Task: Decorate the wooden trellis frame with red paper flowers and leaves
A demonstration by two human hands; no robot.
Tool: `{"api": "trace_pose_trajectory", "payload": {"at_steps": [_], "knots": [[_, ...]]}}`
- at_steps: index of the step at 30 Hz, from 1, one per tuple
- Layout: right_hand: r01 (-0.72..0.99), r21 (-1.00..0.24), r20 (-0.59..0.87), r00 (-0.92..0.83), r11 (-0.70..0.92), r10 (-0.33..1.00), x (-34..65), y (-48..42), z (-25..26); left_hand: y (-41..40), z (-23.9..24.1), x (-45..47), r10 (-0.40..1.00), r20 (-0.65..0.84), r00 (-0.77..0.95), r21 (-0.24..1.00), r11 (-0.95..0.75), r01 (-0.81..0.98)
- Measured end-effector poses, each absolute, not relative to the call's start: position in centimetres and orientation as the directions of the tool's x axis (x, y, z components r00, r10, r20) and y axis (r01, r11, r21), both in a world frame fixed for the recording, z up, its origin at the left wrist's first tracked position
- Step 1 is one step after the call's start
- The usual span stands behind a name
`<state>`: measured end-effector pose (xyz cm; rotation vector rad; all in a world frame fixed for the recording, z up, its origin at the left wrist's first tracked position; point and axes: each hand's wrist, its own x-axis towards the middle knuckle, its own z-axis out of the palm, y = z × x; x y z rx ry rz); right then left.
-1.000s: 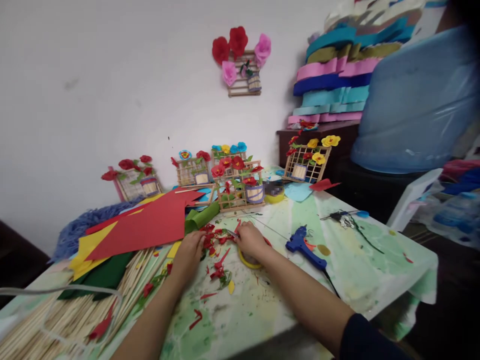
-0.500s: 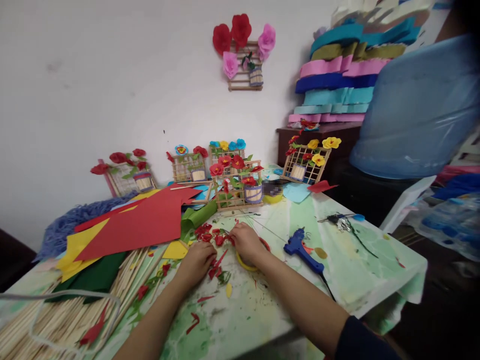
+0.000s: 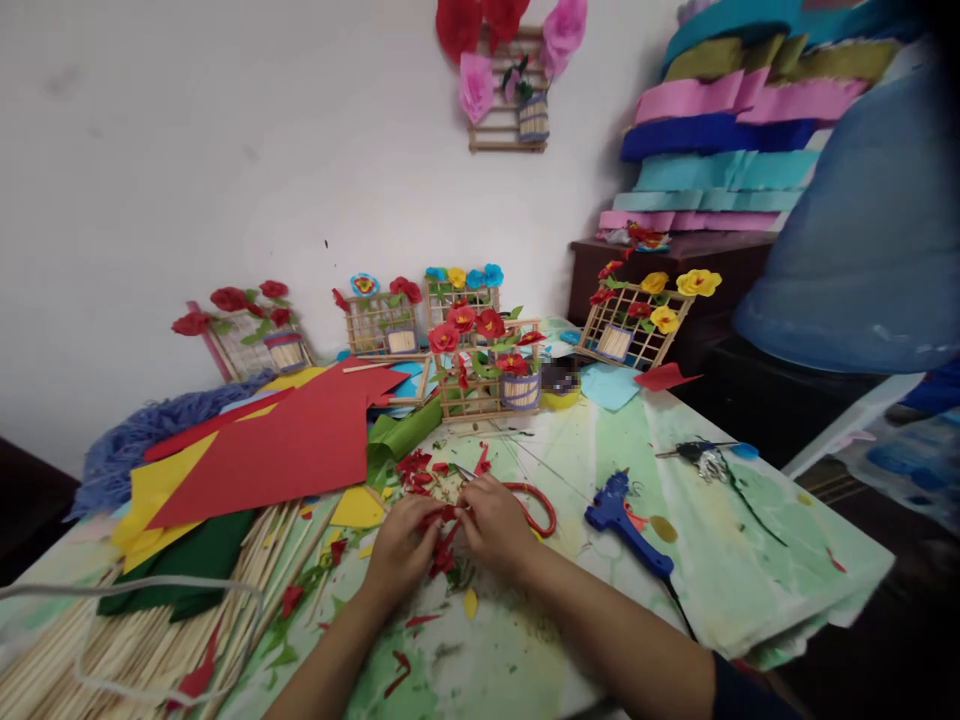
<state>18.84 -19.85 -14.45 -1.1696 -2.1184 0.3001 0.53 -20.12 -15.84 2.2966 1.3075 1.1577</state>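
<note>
My left hand (image 3: 401, 548) and my right hand (image 3: 489, 522) meet over the table, fingers pinched together on a small red paper piece (image 3: 442, 545) between them. Red-handled scissors (image 3: 534, 505) lie just right of my right hand, touching it or close to it. Red paper scraps (image 3: 417, 468) are scattered just beyond my fingers. A blue glue gun (image 3: 626, 522) lies further right on the green-patterned tablecloth (image 3: 697, 560).
Red, yellow and green paper sheets (image 3: 281, 450) lie at left over a bundle of wooden sticks (image 3: 142, 630). Wooden lattice frames with paper flowers (image 3: 484, 365) stand along the wall. Stacked coloured paper rolls (image 3: 712, 130) and a blue bag (image 3: 870, 230) are at right.
Both hands came together and nearer to me, now pinching a red piece. The camera shifted, and the red scissors handles show beside my right hand.
</note>
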Motion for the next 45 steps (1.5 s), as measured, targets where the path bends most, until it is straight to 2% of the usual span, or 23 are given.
{"api": "trace_pose_trajectory", "payload": {"at_steps": [7, 11, 21, 32, 40, 45], "knots": [[0.617, -0.57, 0.407, -0.361, 0.542, 0.839, 18.8, -19.6, -14.8, -20.4, -15.4, 1.4, 0.949, 0.276, 0.152, 0.816, -0.315, 0.485], [0.589, -0.571, 0.42, -0.388, 0.571, 0.82, 18.8, -19.6, -14.8, -20.2, -16.0, 1.3, 0.98, 0.184, 0.076, 0.905, -0.199, 0.375], [0.612, -0.544, 0.465, -0.35, 0.574, 0.813, 19.0, -19.9, -14.5, -20.8, -15.2, 2.1, 0.967, 0.181, 0.177, 0.947, -0.22, 0.233], [0.582, -0.581, 0.528, -0.263, 0.569, 0.808, 19.0, -20.0, -14.2, -20.7, -15.5, 2.3, 0.969, 0.161, 0.188, 0.958, -0.199, 0.206], [0.529, -0.644, 0.479, -0.284, 0.553, 0.83, 19.1, -19.8, -14.4, -21.2, -15.6, 2.7, 0.978, 0.016, 0.206, 1.0, -0.019, 0.009], [0.496, -0.662, 0.497, -0.27, 0.562, 0.824, 18.9, -19.8, -14.9, -21.4, -15.1, 2.9, 0.978, -0.05, 0.202, 0.994, 0.069, -0.085]]}}
